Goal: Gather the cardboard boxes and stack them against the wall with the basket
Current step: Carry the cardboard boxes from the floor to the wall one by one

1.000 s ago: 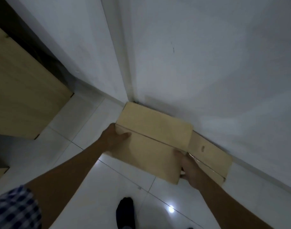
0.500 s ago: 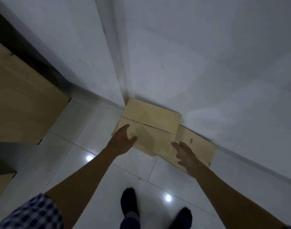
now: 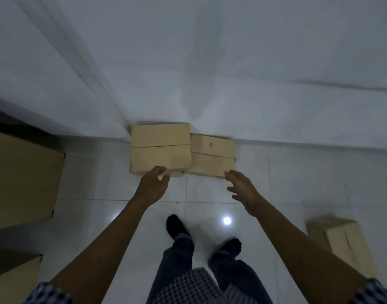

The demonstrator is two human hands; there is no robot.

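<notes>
Two closed cardboard boxes sit on the white tiled floor against the wall. The taller left box (image 3: 160, 148) stands in the corner, and the lower right box (image 3: 212, 154) touches its side. My left hand (image 3: 154, 185) hovers at the left box's near bottom edge, its fingers loosely curled and holding nothing. My right hand (image 3: 241, 187) is open with spread fingers, just in front of the right box's near right corner and apart from it. A third cardboard box (image 3: 346, 240) lies on the floor at the lower right, blurred.
A large tan panel or carton (image 3: 23, 176) stands at the left, with another (image 3: 12, 279) at the bottom left. My feet in dark socks (image 3: 177, 227) stand on the tiles behind my hands. The white wall (image 3: 232, 84) fills the upper view.
Both hands have come off the boxes and drawn back towards me. The view has risen and swung right, bringing the third box into sight. The two boxes stay against the wall.
</notes>
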